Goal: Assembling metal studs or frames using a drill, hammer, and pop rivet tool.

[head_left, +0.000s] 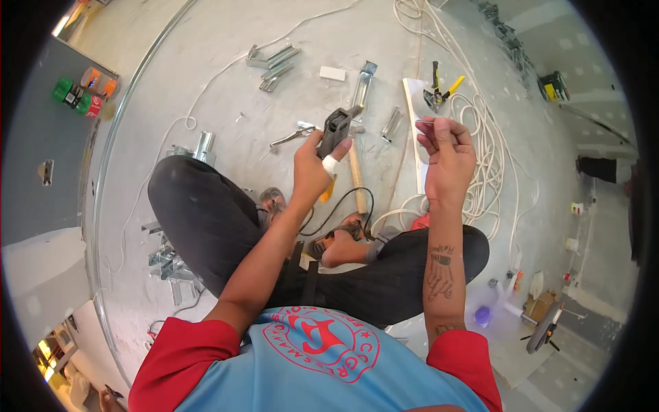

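Note:
My left hand [314, 172] is closed around a dark grey, blocky hand tool [335, 130] whose narrow end points away and to the right. White wrapping covers part of that thumb. My right hand [446, 147], palm turned up, pinches a thin metal pin-like piece [425, 121] between thumb and fingertips; its exact kind is too small to tell. On the floor below and between the hands lies a wooden handle [357, 175], its far end partly hidden by the tool. Metal locking pliers [292, 135] rest just left of the left hand.
Yellow-and-black snips [439, 89] lie on a white board [410, 103] beyond my right hand. Loops of white cable [484, 144] spread at the right. Cut metal channel pieces [274, 62] are scattered ahead, with more stacked [168, 261] by my left knee. Two bottles [72, 96] stand far left.

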Motion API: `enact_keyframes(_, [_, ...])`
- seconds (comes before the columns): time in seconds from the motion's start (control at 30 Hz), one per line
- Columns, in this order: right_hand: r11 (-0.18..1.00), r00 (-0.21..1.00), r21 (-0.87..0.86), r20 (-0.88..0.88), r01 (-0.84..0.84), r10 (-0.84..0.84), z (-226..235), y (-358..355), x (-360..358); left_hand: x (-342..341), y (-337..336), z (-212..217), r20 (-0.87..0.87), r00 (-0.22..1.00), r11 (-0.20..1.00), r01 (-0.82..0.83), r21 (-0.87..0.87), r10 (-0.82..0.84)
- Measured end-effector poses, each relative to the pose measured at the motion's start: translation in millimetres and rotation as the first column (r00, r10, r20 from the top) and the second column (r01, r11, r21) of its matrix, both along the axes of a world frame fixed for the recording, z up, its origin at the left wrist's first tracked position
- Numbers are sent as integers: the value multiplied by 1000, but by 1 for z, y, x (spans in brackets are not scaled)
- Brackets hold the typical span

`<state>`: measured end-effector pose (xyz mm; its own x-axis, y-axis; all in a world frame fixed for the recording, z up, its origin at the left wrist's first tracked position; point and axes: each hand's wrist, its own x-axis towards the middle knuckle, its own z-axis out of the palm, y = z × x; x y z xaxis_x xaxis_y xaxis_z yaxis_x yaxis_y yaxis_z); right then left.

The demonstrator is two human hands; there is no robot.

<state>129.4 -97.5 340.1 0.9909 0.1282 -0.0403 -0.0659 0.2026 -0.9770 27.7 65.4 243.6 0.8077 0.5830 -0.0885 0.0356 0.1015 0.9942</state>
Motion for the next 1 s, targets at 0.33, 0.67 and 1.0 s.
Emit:
enact_keyframes(0.33, [979,977,117,151,-169,151,9,15,-32,-20,-17,3,316,855,614,516,-597,-411])
enact_keyframes(0.67, [932,978,301,103,-204,181,14,8,-41,-26,-25,6,431,800,544,600,-586,-417])
enact_keyframes(1.0, [975,979,152,149,-164,141,18,7,-42,-28,-26,10,346,851,612,525,-591,-395])
